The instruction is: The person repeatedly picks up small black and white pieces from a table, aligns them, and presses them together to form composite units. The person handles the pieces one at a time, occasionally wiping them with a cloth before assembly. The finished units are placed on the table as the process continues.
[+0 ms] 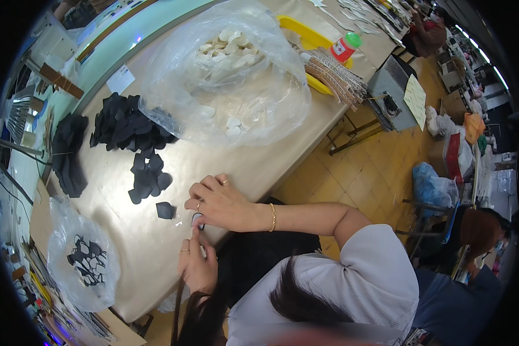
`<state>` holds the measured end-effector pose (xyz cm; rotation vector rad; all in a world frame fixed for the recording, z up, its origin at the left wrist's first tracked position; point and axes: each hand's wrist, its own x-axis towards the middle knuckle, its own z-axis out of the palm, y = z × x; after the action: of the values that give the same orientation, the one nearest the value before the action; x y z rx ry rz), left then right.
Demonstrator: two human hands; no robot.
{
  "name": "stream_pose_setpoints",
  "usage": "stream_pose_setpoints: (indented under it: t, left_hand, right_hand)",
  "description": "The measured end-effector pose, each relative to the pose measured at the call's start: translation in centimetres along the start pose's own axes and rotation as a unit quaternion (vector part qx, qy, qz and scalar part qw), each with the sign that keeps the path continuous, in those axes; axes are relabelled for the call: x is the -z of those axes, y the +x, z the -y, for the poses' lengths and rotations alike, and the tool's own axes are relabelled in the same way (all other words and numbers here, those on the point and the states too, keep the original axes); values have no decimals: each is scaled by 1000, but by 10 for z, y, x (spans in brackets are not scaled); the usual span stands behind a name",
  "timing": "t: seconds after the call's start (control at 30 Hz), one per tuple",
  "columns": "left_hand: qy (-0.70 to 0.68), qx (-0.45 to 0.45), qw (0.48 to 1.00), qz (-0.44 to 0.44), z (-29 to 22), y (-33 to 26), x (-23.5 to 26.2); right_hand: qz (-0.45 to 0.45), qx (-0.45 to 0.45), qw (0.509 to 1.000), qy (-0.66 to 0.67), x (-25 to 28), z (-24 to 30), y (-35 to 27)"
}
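My two hands meet close above the near edge of the table. A small piece (198, 218), pale with a dark rim, sits between their fingertips. My right hand (220, 203), with rings and a gold bracelet at its wrist, is closed on this piece with bent fingers. From below, my left hand (196, 266) holds its index finger and thumb up against the same piece. Just left of my right hand lies a single black cut-out piece (166, 210). Beyond it is a small group of black cut-out pieces (149, 177).
Larger heaps of black pieces (124, 122) lie farther back on the brown-covered table (135, 254). A big clear bag (265, 109) holds cream pieces; a smaller bag (106, 230) holds black-and-white ones. A green-capped red bottle (345, 48) stands near a yellow tray (305, 32). Other people sit at right.
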<state>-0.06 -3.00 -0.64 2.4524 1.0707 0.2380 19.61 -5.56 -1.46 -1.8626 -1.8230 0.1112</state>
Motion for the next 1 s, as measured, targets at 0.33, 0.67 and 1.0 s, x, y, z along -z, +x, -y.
stream_pose_setpoints:
  t: [0.33, 0.67, 1.0]
  left_hand:
    - [-799, 262, 541, -20, 25, -15, 33]
    - [-852, 223, 473, -15, 27, -41, 42]
    - [-789, 186, 577, 96, 26, -13, 55]
  right_hand:
    - [289, 8, 938, 190, 21, -4, 45]
    - [108, 168, 898, 392, 13, 137, 150]
    - [297, 180, 866, 359, 23, 62, 88]
